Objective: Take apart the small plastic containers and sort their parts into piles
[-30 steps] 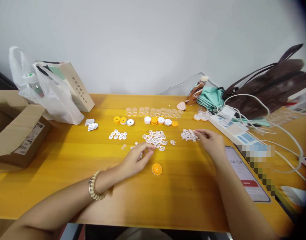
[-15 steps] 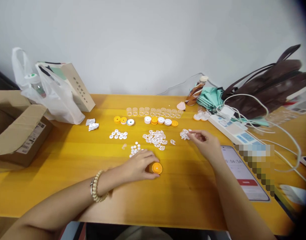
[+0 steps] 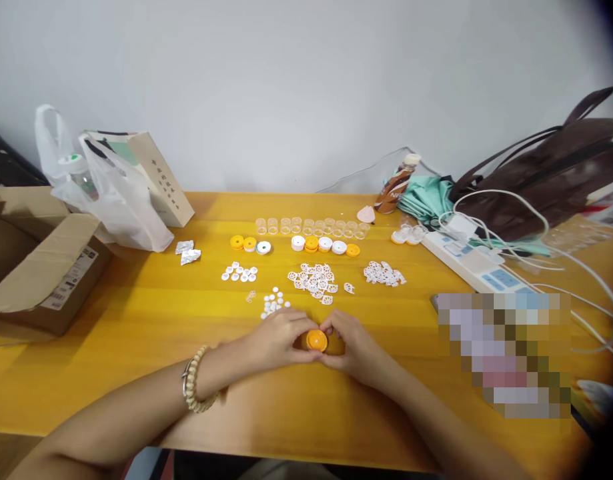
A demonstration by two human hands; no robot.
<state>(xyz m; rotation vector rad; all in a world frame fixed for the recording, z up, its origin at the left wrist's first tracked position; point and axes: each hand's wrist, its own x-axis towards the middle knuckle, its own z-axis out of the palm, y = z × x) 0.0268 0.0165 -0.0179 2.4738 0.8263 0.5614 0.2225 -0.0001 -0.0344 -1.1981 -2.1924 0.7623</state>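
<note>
Between my two hands is a small orange round cap (image 3: 317,341), flat on or just above the table, with a tiny pale spot at its centre. My left hand (image 3: 285,339), with a beaded bracelet on the wrist, curls its thumb and fingers around the cap's left side. From the right, my right hand (image 3: 353,352) closes its thumb and fingertips on the cap's far and near edges. Any small part in its fingers is hidden. Just beyond my left hand lie small white round pieces (image 3: 273,303). White spoked pieces (image 3: 313,279) are heaped farther back.
Clear cups (image 3: 309,228) stand in a row behind orange and white round caps (image 3: 339,248). More white pieces (image 3: 383,274) lie at right, near a power strip (image 3: 479,270) with cables. A cardboard box (image 3: 46,267) is at left; a drink bottle (image 3: 397,183) stands at the back.
My right hand has moved from the right-hand pile of white pieces back to the orange cap, meeting my left hand there. My left hand has stayed around the cap.
</note>
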